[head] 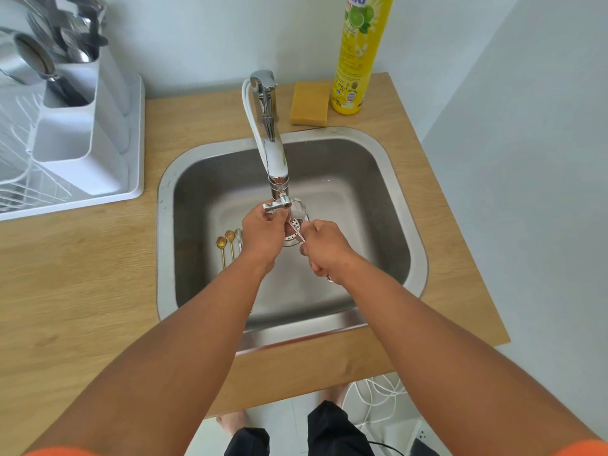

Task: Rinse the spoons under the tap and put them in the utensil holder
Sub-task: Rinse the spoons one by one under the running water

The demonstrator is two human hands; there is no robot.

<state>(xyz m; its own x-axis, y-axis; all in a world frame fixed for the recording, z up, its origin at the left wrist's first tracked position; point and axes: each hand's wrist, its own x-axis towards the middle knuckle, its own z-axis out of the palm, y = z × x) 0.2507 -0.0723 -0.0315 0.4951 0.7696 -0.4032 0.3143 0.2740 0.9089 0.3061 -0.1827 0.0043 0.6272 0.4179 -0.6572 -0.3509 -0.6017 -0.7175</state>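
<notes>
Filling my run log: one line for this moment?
left hand: rubbing spoon | right hand: grips silver metal spoon | chrome tap above | gold spoons wait

The wooden counter [82,291] (sink [408,205] set in) bears a white drying rack [131,153], sponge [310,103] and yellow bottle [357,60].

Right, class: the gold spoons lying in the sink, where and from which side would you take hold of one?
Probably by the thin handle, coming from above on the near side. The gold spoons lie flat on the sink floor, bowls toward the tap, handles toward the person. The left hand is nearest.
</notes>
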